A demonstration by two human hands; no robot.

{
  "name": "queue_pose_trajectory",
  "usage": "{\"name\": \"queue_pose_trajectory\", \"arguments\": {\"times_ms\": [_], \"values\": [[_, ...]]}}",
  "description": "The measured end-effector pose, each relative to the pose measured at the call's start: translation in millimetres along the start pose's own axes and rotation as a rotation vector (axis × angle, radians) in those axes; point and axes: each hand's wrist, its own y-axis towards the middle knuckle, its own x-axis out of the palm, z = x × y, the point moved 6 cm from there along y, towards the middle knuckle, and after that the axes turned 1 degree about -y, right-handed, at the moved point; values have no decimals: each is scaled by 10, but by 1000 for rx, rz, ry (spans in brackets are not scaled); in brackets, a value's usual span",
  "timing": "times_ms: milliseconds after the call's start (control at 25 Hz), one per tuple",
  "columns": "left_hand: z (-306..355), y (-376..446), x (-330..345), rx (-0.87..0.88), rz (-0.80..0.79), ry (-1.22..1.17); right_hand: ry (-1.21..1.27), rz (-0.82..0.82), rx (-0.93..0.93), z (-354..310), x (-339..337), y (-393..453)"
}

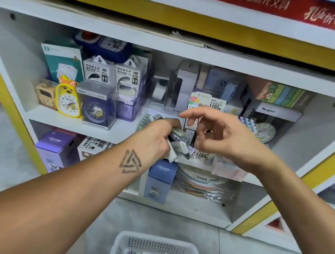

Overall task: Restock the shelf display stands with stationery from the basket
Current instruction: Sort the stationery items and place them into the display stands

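My left hand grips a bundle of small stationery packs, pale green, white and purple, in front of the middle shelf. Just behind it stands a clear display stand with several green packs in it. My right hand hovers to the right of the bundle with fingers loosely spread, holding nothing. A pencil-lead display stand with "0.7" and "100" printed on it sits behind my right hand. The white mesh basket stands on the floor below, with a few packs inside.
The white shelf carries a yellow duck clock, a boxed purple clock, power bank boxes and more boxes at the right. Purple and blue boxes fill the lower shelf. A grey tiled floor lies around the basket.
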Motion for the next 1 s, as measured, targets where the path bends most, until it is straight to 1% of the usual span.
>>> {"name": "queue_pose_trajectory", "arguments": {"times_ms": [40,80,120,160,280,360,440,480,680,920,1000], "values": [[32,-17,-19,0,-4,-22,-130,-87,-29,-79,78,9],[56,-9,-54,9,9,-27,-289,-122,-58,-113,152,31],[72,23,-87,23,33,-36,-400,-106,-85,-119,209,56],[91,52,-123,33,61,-32,-408,-49,-93,-137,242,84],[168,65,-207,65,125,-39,-279,157,-62,-143,156,117],[236,63,-259,66,129,-68,-71,287,18,-66,-45,85],[279,19,-243,61,76,-48,158,373,120,55,-190,34],[291,-6,-227,59,45,-22,215,401,158,112,-219,14],[295,-182,-178,20,-75,86,304,487,253,347,-289,19],[406,-267,-294,47,-72,96,258,452,249,439,-208,170],[451,-251,-369,54,-53,88,297,462,221,444,-186,229]]}}
